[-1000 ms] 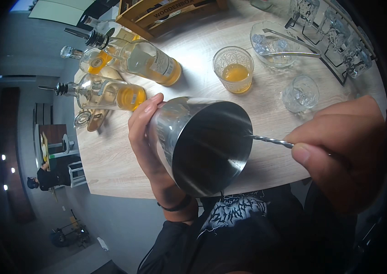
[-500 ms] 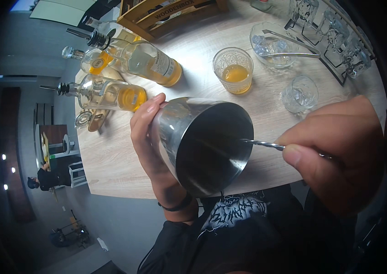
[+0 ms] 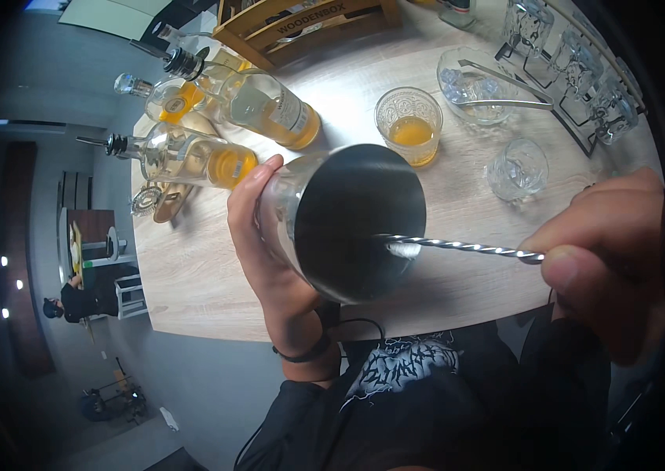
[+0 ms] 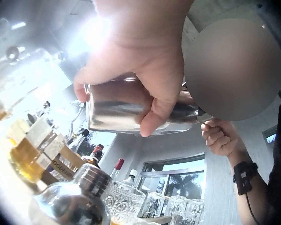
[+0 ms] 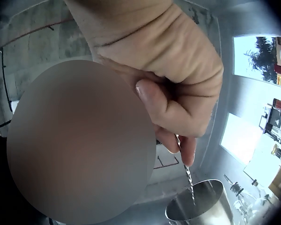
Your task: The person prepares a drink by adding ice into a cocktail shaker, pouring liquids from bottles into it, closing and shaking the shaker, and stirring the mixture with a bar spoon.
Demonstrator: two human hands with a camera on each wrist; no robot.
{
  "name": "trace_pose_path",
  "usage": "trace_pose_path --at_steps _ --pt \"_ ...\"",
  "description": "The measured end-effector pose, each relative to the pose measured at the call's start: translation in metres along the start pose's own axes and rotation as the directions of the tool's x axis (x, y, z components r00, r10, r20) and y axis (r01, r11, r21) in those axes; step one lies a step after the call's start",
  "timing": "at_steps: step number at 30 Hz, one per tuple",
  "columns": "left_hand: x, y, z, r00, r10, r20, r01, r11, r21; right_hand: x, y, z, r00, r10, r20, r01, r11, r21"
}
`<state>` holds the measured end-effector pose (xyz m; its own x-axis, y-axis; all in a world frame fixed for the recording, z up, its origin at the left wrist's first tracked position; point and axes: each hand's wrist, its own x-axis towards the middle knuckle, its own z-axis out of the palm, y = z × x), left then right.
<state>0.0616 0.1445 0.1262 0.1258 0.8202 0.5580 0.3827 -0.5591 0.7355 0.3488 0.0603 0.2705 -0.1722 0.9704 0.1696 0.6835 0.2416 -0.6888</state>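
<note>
In the head view a metal shaker tin (image 3: 360,224) is tilted, its wide mouth toward the camera. The left hand (image 3: 258,235) grips it from the side; in the left wrist view that hand (image 4: 136,61) has fingers and thumb wrapped round the tin (image 4: 117,110). The right hand (image 3: 611,259) pinches a twisted metal spoon shaft (image 3: 466,247), whose far end goes inside the tin and is hidden. The right wrist view shows the right hand (image 5: 168,79) above the tin (image 5: 215,211), with the shaft (image 5: 189,180) running down into its mouth.
Beyond the tin stands a patterned glass (image 3: 411,133) of amber liquid. Bottles with pourers (image 3: 191,161) are at left, a wooden crate (image 3: 301,31) behind. A small glass (image 3: 518,169), an ice bowl with tongs (image 3: 478,106) and a glass rack (image 3: 576,129) are at right.
The tin's mouth has turned more toward the head camera and risen slightly. The right hand has moved right and a little down, so more of the shaft shows. Both grips are unchanged.
</note>
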Motion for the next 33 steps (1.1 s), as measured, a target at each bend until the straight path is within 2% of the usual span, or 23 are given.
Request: trace_pose_path --at_steps 1,2,3,4,5,9,11,12,14,19,20,21,22,23,24,27,28,30,31,33 --pt "-0.002 -0.003 -0.001 0.997 -0.071 -0.005 0.071 0.994 -0.08 0.0 -0.006 -0.003 0.996 0.084 -0.012 -0.085 0.994 -0.075" --pt "-0.004 -0.005 -0.002 0.99 -0.142 -0.004 0.139 0.977 -0.16 0.0 -0.007 -0.009 0.997 0.08 -0.013 -0.08 0.994 -0.077" --pt "-0.006 -0.007 -0.003 0.99 -0.139 -0.008 0.136 0.977 -0.161 0.001 -0.007 -0.016 0.985 0.156 0.07 -0.151 0.985 -0.081" --pt "-0.008 -0.008 -0.004 0.976 -0.215 -0.034 0.201 0.949 -0.241 0.002 -0.006 -0.023 0.961 0.231 0.151 -0.219 0.971 -0.09" --pt "-0.009 -0.009 -0.003 0.956 -0.29 -0.054 0.258 0.911 -0.321 0.002 -0.004 -0.028 0.963 0.227 0.148 -0.215 0.972 -0.093" --pt "-0.011 -0.011 -0.004 0.97 -0.234 -0.07 0.206 0.937 -0.283 0.002 0.002 -0.047 0.943 0.252 0.217 -0.209 0.957 -0.203" --pt "-0.01 -0.01 -0.006 0.961 -0.272 -0.041 0.254 0.934 -0.252 0.004 0.003 -0.051 0.938 0.26 0.229 -0.206 0.95 -0.234" --pt "-0.009 -0.009 -0.006 0.962 -0.269 -0.043 0.25 0.934 -0.255 0.006 0.004 -0.052 0.928 0.296 0.229 -0.256 0.948 -0.187" --pt "-0.004 -0.004 -0.005 0.986 -0.167 -0.015 0.166 0.983 -0.083 0.009 0.003 -0.054 0.903 0.363 0.232 -0.351 0.932 -0.091" --pt "0.004 -0.003 -0.003 0.997 -0.073 -0.02 0.069 0.986 -0.15 0.014 0.003 -0.057 0.816 0.52 0.253 -0.564 0.813 0.146" --pt "0.006 -0.003 -0.001 0.998 -0.053 -0.026 0.048 0.986 -0.161 0.011 0.013 -0.044 0.817 0.524 0.241 -0.564 0.814 0.139" --pt "0.007 -0.003 -0.001 0.998 -0.049 -0.031 0.043 0.984 -0.175 0.007 0.033 -0.022 0.921 0.386 0.057 -0.378 0.845 0.379" --pt "0.008 -0.005 -0.002 0.999 -0.028 -0.023 0.025 0.99 -0.142 0.006 0.041 -0.012 0.952 0.26 -0.159 -0.132 0.821 0.556" --pt "0.009 -0.005 -0.003 1.0 -0.009 -0.015 0.007 0.994 -0.108 0.005 0.043 -0.02 0.96 0.275 -0.053 -0.188 0.775 0.603" --pt "0.009 -0.005 -0.003 1.0 -0.008 -0.022 0.005 0.993 -0.119 0.004 0.043 -0.021 0.96 0.274 -0.057 -0.188 0.784 0.592" --pt "0.009 -0.003 -0.001 0.999 0.027 -0.03 -0.03 0.993 -0.113 -0.005 0.056 -0.018 0.96 0.279 -0.022 -0.181 0.679 0.711" --pt "0.007 -0.004 0.001 1.0 0.004 -0.031 -0.008 0.992 -0.124 -0.009 0.059 -0.02 0.958 0.285 -0.026 -0.186 0.689 0.701" --pt "0.006 -0.006 0.003 0.999 -0.026 -0.029 0.022 0.989 -0.148 -0.017 0.065 -0.024 0.951 0.299 0.082 -0.243 0.553 0.797" --pt "0.007 -0.005 0.004 1.0 -0.014 -0.018 0.011 0.991 -0.131 -0.022 0.072 -0.023 0.961 0.262 0.086 -0.215 0.518 0.828" --pt "0.007 -0.002 0.007 1.0 0.016 -0.004 -0.016 0.995 -0.097 -0.032 0.079 -0.024 0.952 0.294 0.084 -0.229 0.502 0.834"
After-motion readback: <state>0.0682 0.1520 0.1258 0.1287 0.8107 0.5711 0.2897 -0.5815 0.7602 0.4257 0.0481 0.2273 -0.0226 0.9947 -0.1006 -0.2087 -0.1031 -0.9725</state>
